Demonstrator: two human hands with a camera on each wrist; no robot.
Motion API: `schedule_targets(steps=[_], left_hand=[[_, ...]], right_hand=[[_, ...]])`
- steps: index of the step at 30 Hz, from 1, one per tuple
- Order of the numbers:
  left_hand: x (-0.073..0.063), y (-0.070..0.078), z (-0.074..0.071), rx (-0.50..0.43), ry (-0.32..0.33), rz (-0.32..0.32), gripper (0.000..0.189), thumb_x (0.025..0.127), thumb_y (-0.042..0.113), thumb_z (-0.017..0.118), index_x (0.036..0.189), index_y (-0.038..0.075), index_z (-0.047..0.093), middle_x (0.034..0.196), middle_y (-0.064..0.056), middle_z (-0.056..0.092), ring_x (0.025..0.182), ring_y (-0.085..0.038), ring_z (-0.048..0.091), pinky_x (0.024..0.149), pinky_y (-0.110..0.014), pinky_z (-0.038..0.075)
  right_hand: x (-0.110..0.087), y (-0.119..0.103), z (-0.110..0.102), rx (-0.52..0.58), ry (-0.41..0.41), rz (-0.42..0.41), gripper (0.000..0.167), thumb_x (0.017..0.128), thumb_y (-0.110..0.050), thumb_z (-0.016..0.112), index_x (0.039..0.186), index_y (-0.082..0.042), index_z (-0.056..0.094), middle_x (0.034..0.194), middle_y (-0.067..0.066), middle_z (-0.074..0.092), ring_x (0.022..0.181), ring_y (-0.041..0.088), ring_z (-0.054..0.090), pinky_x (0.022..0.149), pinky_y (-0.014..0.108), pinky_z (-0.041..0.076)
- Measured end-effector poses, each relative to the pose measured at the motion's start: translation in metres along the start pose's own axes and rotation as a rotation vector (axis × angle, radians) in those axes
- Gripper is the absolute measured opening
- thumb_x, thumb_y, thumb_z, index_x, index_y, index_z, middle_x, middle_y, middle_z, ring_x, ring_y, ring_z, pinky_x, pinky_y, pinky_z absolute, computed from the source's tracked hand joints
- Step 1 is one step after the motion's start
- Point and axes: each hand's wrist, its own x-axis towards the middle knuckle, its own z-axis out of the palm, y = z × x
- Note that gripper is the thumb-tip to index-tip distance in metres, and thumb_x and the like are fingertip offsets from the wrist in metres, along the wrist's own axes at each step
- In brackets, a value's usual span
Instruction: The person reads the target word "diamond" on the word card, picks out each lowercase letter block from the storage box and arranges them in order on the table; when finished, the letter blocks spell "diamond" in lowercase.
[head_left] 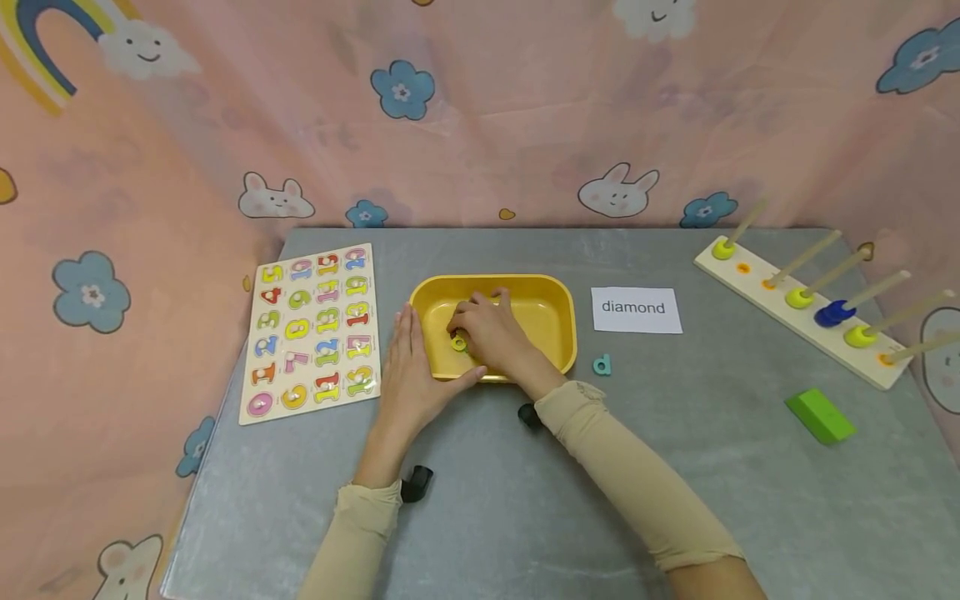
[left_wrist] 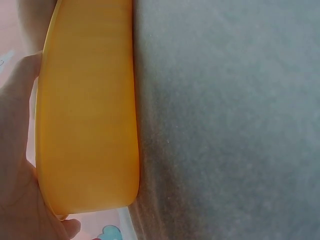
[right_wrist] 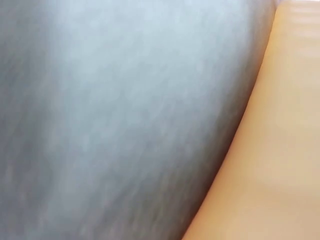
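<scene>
A yellow tray (head_left: 536,321) stands at mid-table in the head view. My left hand (head_left: 408,375) lies along its left front corner, fingers straight by the left side and thumb spread along the front rim. In the left wrist view, the thumb (left_wrist: 20,95) runs along the rim above the tray wall (left_wrist: 87,110). My right hand (head_left: 491,333) reaches over the front rim into the tray, fingers bent down to its floor. Beside those fingertips is a small yellow round piece (head_left: 459,343); I cannot tell whether they pinch anything. The right wrist view shows only tray wall (right_wrist: 270,150) and tabletop.
Right of the tray lie a white card reading "diamond" (head_left: 636,310) and a teal letter d (head_left: 602,365). A number puzzle board (head_left: 311,333) is left of the left hand. Far right are a pegboard with rings (head_left: 813,312) and a green block (head_left: 821,417).
</scene>
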Motion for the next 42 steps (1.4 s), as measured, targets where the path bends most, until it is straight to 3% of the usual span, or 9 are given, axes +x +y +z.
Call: schedule_targets(steps=[5,9,15,21,25,29,35,42], left_hand=[[0.000,-0.001,0.001,0.001,0.006,0.005,0.140,0.077,0.081,0.076,0.171,0.008,0.001,0.181,-0.007,0.000,0.168,-0.027,0.002,0.134,-0.056,0.016],[0.000,-0.001,0.002,-0.001,0.012,0.004,0.140,0.078,0.080,0.076,0.171,0.008,0.001,0.181,-0.009,0.002,0.168,-0.028,0.003,0.133,-0.057,0.016],[0.000,-0.002,0.002,-0.010,0.013,-0.004,0.140,0.077,0.079,0.077,0.171,0.008,0.001,0.181,-0.008,0.000,0.168,-0.028,0.003,0.133,-0.058,0.017],[0.001,-0.001,0.002,-0.011,0.004,-0.009,0.140,0.077,0.079,0.077,0.171,0.009,0.000,0.181,-0.008,0.000,0.168,-0.027,0.002,0.133,-0.058,0.017],[0.001,0.000,0.003,-0.024,0.004,-0.003,0.141,0.076,0.078,0.078,0.171,0.010,0.000,0.181,-0.009,0.001,0.168,-0.027,0.002,0.133,-0.059,0.017],[0.001,0.000,0.003,-0.041,0.001,-0.004,0.141,0.076,0.077,0.079,0.172,0.011,0.000,0.181,-0.007,0.000,0.168,-0.026,0.000,0.133,-0.059,0.016],[0.000,0.000,0.002,-0.046,0.005,-0.014,0.141,0.076,0.076,0.081,0.172,0.012,-0.001,0.181,-0.006,-0.002,0.168,-0.025,-0.001,0.133,-0.060,0.016],[0.000,0.000,0.001,-0.066,-0.005,-0.017,0.142,0.075,0.076,0.081,0.172,0.013,-0.001,0.181,-0.005,-0.004,0.168,-0.025,-0.003,0.133,-0.060,0.014]], right_hand=[[-0.004,0.005,-0.003,-0.009,-0.006,0.022,0.007,0.099,-0.016,0.076,0.099,-0.015,0.083,0.099,0.001,0.073,0.102,0.024,0.059,0.112,0.062,0.032],[-0.009,0.008,-0.005,0.018,-0.030,0.049,0.008,0.100,-0.019,0.075,0.096,-0.013,0.079,0.100,0.003,0.073,0.102,0.025,0.058,0.111,0.061,0.033],[-0.023,0.014,-0.016,0.160,-0.010,0.081,0.009,0.100,-0.018,0.075,0.103,-0.009,0.078,0.102,0.004,0.076,0.102,0.026,0.059,0.104,0.056,0.037],[-0.050,0.024,-0.038,0.300,0.087,0.038,0.019,0.098,-0.011,0.076,0.116,-0.004,0.079,0.099,0.009,0.073,0.096,0.028,0.061,0.090,0.045,0.050],[-0.075,0.032,-0.053,0.423,0.175,0.012,0.019,0.095,-0.004,0.077,0.115,-0.001,0.078,0.094,0.009,0.071,0.089,0.025,0.061,0.082,0.042,0.054],[-0.099,0.044,-0.064,0.446,0.270,0.021,0.023,0.091,0.001,0.081,0.113,-0.002,0.077,0.096,0.008,0.074,0.086,0.020,0.062,0.077,0.040,0.056],[-0.126,0.063,-0.075,0.423,0.358,0.150,0.034,0.082,-0.003,0.090,0.113,0.001,0.077,0.093,0.010,0.075,0.082,0.022,0.064,0.077,0.021,0.052],[-0.157,0.092,-0.084,0.383,0.337,0.326,0.037,0.083,-0.005,0.090,0.117,0.000,0.077,0.093,0.011,0.078,0.083,0.023,0.066,0.076,0.011,0.048]])
